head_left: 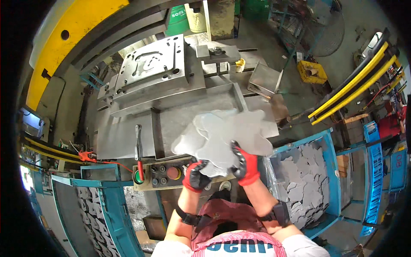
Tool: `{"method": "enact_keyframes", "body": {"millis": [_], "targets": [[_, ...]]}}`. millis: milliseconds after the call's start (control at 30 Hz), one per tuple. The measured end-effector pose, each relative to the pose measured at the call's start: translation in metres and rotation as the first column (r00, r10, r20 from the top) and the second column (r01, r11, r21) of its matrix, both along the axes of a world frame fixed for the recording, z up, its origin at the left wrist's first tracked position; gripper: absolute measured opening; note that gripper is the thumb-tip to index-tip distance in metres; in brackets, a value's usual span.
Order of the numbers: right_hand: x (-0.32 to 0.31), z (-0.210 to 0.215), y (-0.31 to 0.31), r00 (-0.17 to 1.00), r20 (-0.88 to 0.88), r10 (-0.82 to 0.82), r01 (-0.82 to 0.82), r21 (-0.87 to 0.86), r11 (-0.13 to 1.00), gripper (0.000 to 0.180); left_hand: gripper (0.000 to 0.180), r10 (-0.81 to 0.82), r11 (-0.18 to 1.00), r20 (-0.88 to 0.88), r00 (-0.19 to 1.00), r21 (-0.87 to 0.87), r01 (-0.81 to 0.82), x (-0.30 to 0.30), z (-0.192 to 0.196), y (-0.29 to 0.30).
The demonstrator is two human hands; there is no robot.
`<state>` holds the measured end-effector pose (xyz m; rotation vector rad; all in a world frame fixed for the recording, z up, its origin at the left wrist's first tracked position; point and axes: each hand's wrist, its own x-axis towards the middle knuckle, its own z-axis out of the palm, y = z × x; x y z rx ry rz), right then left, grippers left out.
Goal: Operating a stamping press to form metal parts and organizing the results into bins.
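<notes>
My left hand (197, 175), in a red and black glove, is closed on the lower left edge of a flat, irregular grey metal sheet (219, 147). The same sheet's lower right edge is gripped by my right hand (245, 165), gloved alike, with the thumb on top. Beneath and beside it, more wavy-edged metal sheets (252, 130) overlap on the near part of the steel press table (197, 100). How many lie there I cannot tell. Left of my hands, a long metal tool with a red handle (139, 150) rests across the table's near edge.
A die plate with cutouts (152, 62) stands beyond the table. The control panel (160, 175) with a red button is at the near edge. Blue bins hold metal sheets at right (335, 171) and left (113, 210). Yellow guard bars (355, 83) rise at right.
</notes>
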<state>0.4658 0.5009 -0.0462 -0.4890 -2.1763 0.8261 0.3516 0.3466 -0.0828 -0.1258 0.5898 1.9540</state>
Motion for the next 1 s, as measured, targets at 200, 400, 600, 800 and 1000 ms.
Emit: {"method": "enact_keyframes", "body": {"millis": [200,400,600,800,1000], "targets": [[-0.137,0.005,-0.015,0.905,-0.425,-0.012,-0.424,-0.9,-0.097,0.04,0.024,-0.169,0.753,-0.753,0.636,-0.515,-0.409,-0.128,0.021,-0.038],[-0.091,0.042,0.032,0.817,0.551,0.169,0.105,-0.43,0.897,0.046,0.046,-0.874,0.278,-0.485,0.023,-0.539,-0.795,-0.172,0.078,-0.018],[0.02,0.008,0.033,0.875,0.474,0.1,0.232,-0.59,0.773,0.039,0.034,-0.714,0.598,-0.683,-0.155,-0.479,-0.642,-0.115,0.051,0.022],[0.203,-0.048,0.009,0.768,0.542,-0.341,0.625,-0.519,0.583,0.04,0.074,-0.879,0.373,0.034,-0.475,-0.57,-0.732,-0.063,0.022,0.058],[0.287,-0.057,-0.032,0.663,0.523,-0.535,0.742,-0.371,0.558,0.044,0.058,-0.71,0.704,-0.569,-0.414,-0.568,-0.427,-0.148,-0.02,0.018]]}}
